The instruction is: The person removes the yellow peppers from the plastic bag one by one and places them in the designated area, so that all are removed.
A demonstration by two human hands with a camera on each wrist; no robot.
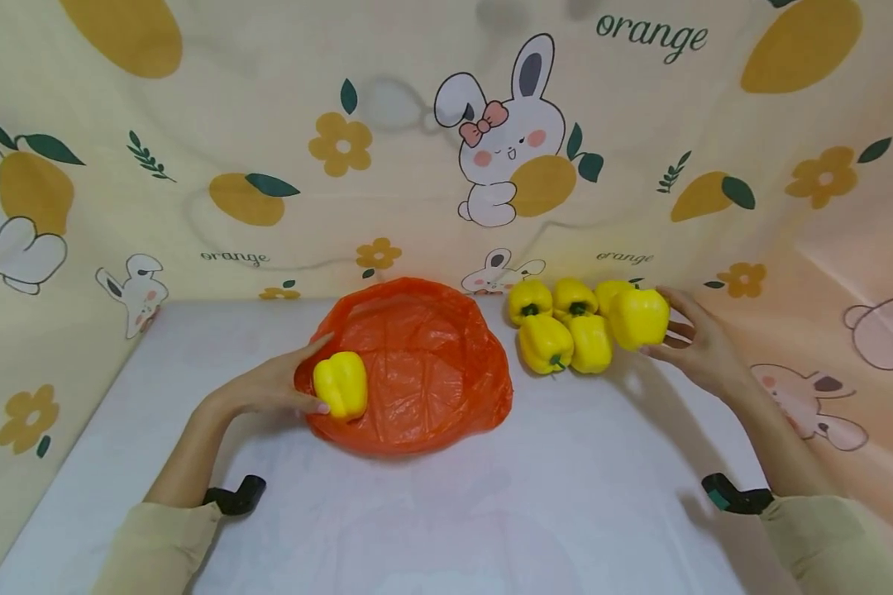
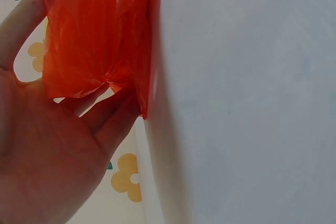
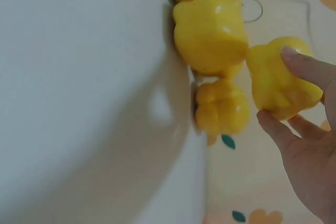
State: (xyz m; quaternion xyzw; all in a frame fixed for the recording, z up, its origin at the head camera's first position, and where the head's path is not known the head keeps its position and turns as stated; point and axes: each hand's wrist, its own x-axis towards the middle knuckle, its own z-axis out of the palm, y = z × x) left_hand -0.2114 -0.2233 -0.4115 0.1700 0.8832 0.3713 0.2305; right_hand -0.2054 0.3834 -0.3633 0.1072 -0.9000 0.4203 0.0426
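A yellow bell pepper [image 1: 640,319] is held between the thumb and fingers of my right hand [image 1: 703,347], raised off the table beside a group of others. In the right wrist view this pepper [image 3: 283,80] is apart from the table surface, my thumb on one side and fingers [image 3: 275,129] on the other. At the left edge of an open orange-red plastic bag [image 1: 432,388], my left hand [image 1: 271,384] grips its side. One yellow bell pepper [image 1: 341,386] lies inside the bag, near my left thumb. The left wrist view shows fingers partly behind the bag's wall [image 2: 100,35].
Several yellow bell peppers [image 1: 546,344] sit close together right of the bag, toward the table's back edge. A patterned cloth [image 1: 417,165] with rabbits and fruit hangs behind the white table [image 1: 432,529].
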